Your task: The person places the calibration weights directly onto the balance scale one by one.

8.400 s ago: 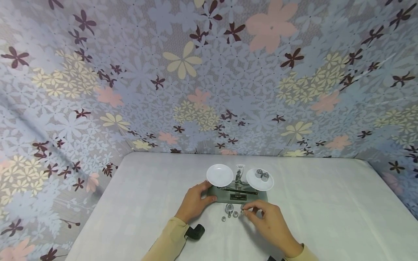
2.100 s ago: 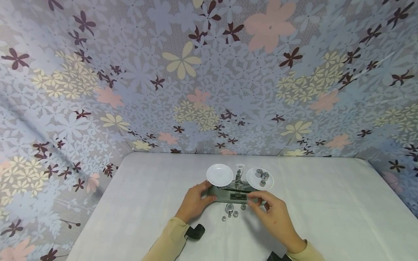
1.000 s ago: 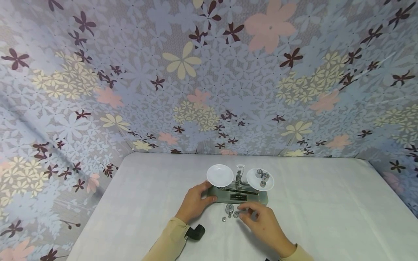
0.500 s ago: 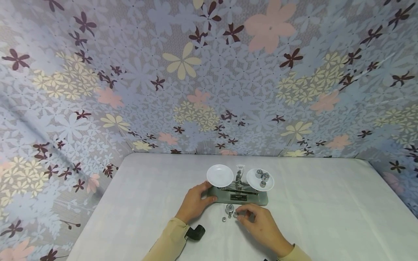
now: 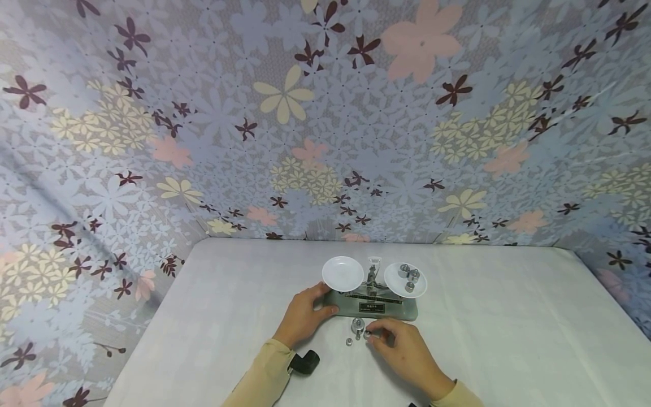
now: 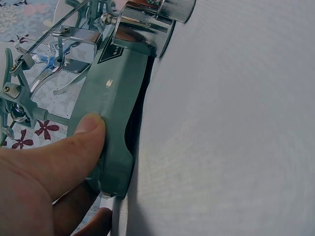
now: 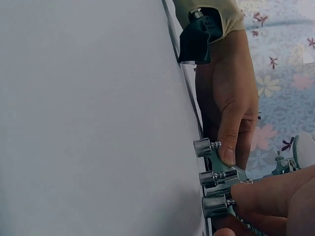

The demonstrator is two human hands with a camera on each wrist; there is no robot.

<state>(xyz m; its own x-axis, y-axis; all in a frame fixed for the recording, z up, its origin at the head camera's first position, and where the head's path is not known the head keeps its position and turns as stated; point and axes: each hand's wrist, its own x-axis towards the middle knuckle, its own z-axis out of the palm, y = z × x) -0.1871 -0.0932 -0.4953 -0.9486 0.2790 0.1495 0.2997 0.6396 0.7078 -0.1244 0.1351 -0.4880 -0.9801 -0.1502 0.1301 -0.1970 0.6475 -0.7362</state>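
A: Far left. What do you have hold of?

B: Your left hand point(image 5: 301, 315) grips the left end of the green scale point(image 5: 371, 307), thumb on its base. Probably metal: stiff, fairly heavy. That end is a sound place to hold.

A: And the left dish point(image 5: 343, 273)?

B: White, shallow, raised above the base. Likely tips at a touch; you should not steady the scale by it.

A: In front of the base, left to right?

B: A small weight point(image 5: 348, 341), a big weight point(image 5: 358, 325), then the knobbed weight point(image 5: 368, 334) at your right fingertips.

A: Grasp there?

B: Your right hand point(image 5: 404, 350) pinches it near the knob. Whether it is off the cloth point(image 5: 508, 339), cannot tell. Judged hard, dense for its size, slick on the polished sides; you pinch best at the knob.

A: Far right?

B: The right dish point(image 5: 391, 280), carrying three weights point(image 5: 409, 286) close together. Take each from above, lightly, lest you jog the dish.
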